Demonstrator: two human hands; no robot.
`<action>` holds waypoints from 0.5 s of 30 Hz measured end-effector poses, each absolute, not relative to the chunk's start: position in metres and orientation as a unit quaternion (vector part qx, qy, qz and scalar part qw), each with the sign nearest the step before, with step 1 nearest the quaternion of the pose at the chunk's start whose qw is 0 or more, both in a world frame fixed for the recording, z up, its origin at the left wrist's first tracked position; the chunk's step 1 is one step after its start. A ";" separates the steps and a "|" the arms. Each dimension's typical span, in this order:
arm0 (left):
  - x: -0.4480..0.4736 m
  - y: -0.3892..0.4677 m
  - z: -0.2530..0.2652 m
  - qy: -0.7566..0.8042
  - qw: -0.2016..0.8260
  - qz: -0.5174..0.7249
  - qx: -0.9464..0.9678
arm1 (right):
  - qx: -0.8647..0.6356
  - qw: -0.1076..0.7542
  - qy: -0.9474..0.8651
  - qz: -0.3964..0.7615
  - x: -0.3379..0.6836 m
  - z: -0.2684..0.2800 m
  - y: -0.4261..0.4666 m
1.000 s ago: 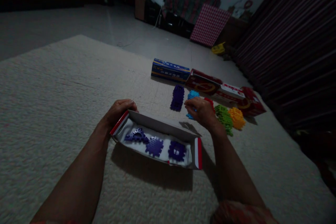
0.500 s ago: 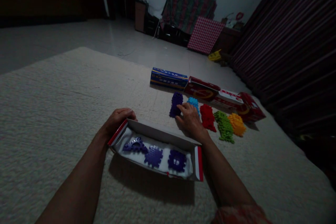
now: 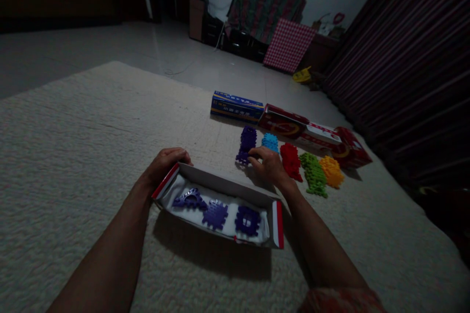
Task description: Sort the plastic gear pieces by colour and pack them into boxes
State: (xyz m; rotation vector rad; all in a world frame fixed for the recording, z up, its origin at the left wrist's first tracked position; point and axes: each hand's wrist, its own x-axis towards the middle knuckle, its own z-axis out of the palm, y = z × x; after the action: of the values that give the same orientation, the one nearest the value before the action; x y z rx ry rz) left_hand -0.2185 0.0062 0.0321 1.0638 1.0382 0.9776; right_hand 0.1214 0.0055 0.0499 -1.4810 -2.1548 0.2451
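An open white box with red ends [image 3: 220, 176] sits in front of me, lined with white cloth. On the cloth lie three purple interlocking plastic pieces: a triangular one [image 3: 191, 199], a plain square [image 3: 215, 214] and a square with a window [image 3: 247, 221]. My left hand [image 3: 169, 159] is closed round the box's far left corner. Past the box, my right hand [image 3: 268, 165] has its fingertips closed on a purple plastic piece [image 3: 243, 157] at the near end of the purple row [image 3: 248, 137]. Its thumb side is partly hidden.
Right of the purple row lie light blue [image 3: 270, 142], red [image 3: 291, 160], green [image 3: 313, 174] and orange [image 3: 331, 172] plastic pieces. Behind them stand a blue box [image 3: 236, 107] and dark red boxes [image 3: 282, 123]. Everything rests on a cream quilted mat [image 3: 91, 122].
My right hand has shifted slightly nearer and its fingertips have closed at the near end of the purple row, where a piece now stands out. My left hand stays on the box.
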 end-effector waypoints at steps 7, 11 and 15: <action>-0.219 0.005 0.033 0.461 0.619 0.429 0.469 | -0.614 0.159 -0.764 0.119 0.122 0.054 0.000; -0.218 0.006 0.033 0.465 0.603 0.430 0.485 | -0.615 0.128 -0.775 0.060 0.118 0.055 -0.004; -0.219 0.007 0.030 0.455 0.605 0.431 0.491 | -0.617 0.093 -0.778 0.067 0.114 0.056 -0.006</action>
State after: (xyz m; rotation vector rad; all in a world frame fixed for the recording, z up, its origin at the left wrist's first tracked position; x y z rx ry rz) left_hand -0.2193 0.0074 0.0303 1.1348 1.0534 0.9980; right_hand 0.1135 -0.0057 0.0558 -1.8324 -2.3101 0.1988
